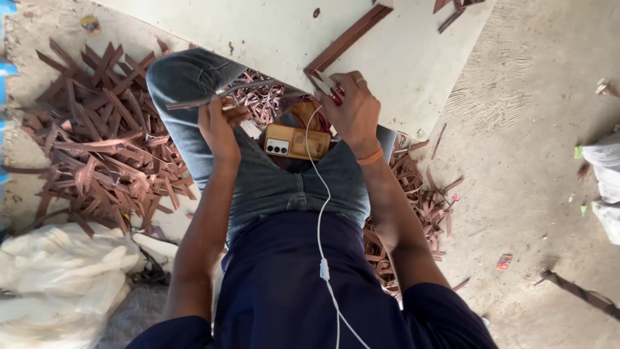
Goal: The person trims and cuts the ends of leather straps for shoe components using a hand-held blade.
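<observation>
A heap of brown offcut strips (103,142) lies on the floor at the left, and beside it the left hand (218,126) is closed around a thin dark strip (219,95) held across the raised knee. A phone (296,142) rests on the lap between the hands, a white cable (321,220) running down from it. The right hand (354,110) pinches a small red-handled tool (334,95) against a brown strip (345,40) lying on the pale surface (413,58)

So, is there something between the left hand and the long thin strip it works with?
Nothing visible: the left hand already grips the long thin strip directly, above the knee. The right hand holds a red-handled tool apart from it.
</observation>
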